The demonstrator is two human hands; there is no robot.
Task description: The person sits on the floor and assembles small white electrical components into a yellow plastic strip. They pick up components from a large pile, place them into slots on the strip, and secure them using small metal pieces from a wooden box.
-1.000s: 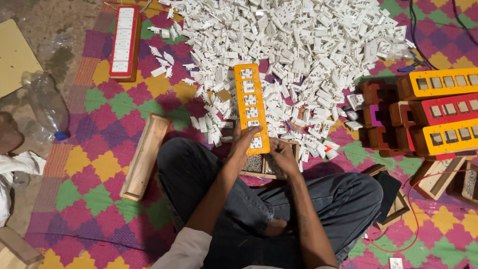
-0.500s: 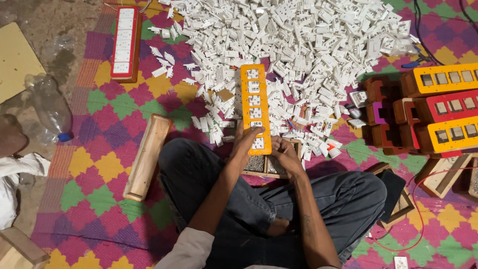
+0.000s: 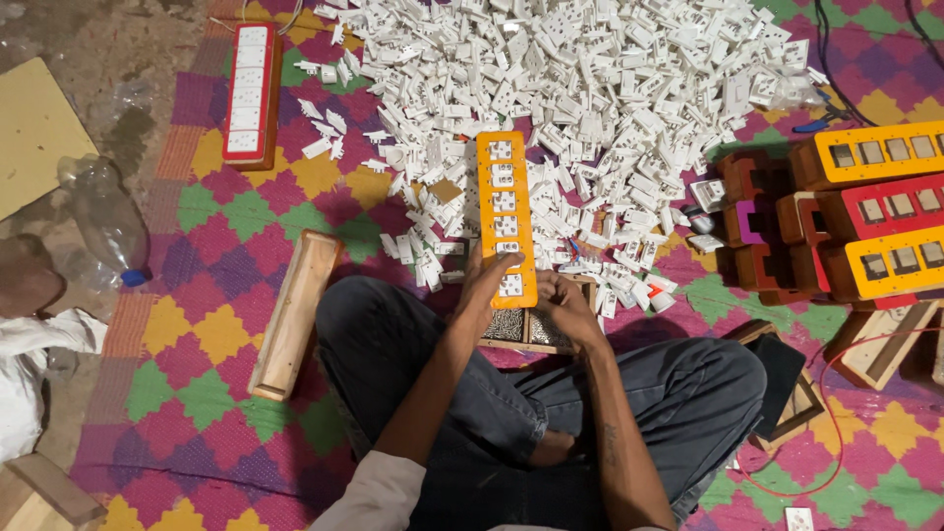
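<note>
We are holding the orange board (image 3: pixel 506 218) over our lap, our left hand (image 3: pixel 489 278) gripping its near end, all six slots seemingly filled with white sockets. Our right hand (image 3: pixel 565 307) is curled beside it (whether holding anything, we cannot tell), while the white pile (image 3: pixel 590 98) lying far waits.

Left hand (image 3: pixel 489 280) fingers extended forward; right hand (image 3: pixel 565 305) curled, apparently pinching.

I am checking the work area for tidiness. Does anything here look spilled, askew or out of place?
Yes. The white socket parts lie in a loose heap spread over the patterned mat, some scattered toward the orange panel that the left hand touches. An empty plastic bottle lies on its side at the mat's edge.
</note>
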